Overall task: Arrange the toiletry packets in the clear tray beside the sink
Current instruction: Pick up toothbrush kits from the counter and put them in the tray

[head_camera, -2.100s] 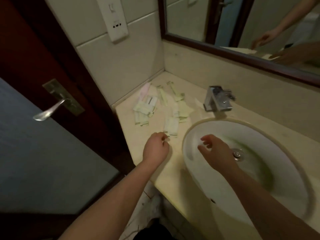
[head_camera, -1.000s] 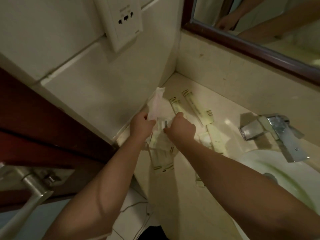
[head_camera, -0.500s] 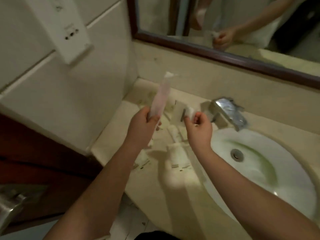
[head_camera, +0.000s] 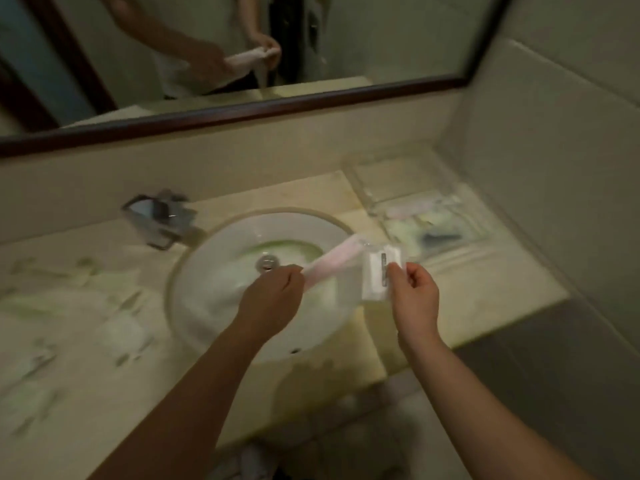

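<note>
My left hand (head_camera: 272,303) holds a long pink packet (head_camera: 332,263) over the white sink (head_camera: 214,282). My right hand (head_camera: 414,296) pinches a small white packet (head_camera: 375,273) at the sink's right rim. The clear tray (head_camera: 367,192) lies on the counter to the right of the sink, by the corner wall, with a pink packet and a few pale green ones inside (head_camera: 429,223). Several more pale packets (head_camera: 86,306) lie blurred on the counter left of the sink.
A chrome tap (head_camera: 159,216) stands behind the sink on the left. A framed mirror (head_camera: 242,109) runs along the back wall. The tiled side wall (head_camera: 554,168) closes off the counter on the right, and the counter's front edge drops to the floor.
Both hands lifted a packet each from the pile left of the sink and carried them rightward across the sink. The view swung right, bringing the clear tray into sight.
</note>
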{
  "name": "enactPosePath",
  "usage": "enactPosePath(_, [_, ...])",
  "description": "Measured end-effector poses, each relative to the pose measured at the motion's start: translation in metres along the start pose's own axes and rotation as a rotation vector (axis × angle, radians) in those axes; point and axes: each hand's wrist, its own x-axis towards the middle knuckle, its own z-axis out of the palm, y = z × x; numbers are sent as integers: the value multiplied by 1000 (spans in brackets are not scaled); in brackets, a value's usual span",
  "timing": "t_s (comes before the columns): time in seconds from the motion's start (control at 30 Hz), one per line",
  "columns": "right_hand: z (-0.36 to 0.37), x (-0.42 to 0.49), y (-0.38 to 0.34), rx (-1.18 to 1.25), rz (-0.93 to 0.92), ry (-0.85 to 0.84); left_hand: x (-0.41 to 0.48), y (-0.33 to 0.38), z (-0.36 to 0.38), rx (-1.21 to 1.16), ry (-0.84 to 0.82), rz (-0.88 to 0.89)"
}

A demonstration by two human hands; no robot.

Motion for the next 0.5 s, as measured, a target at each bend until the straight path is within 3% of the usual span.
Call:
enactPosePath(0.1, [-79, 28, 9, 12, 42, 82, 6, 54, 48, -11, -139, 104])
enactPosePath(0.23, [-150, 59, 14, 69, 85, 109, 11, 102, 85, -93, -170, 84])
enactPosePath(0.4, [-181, 96, 11, 15, 76, 17, 28, 135, 109, -284, -138, -25])
enactPosePath(0.5, [-179, 123, 5, -20, 52, -29, 52, 148, 117, -178, -202, 10])
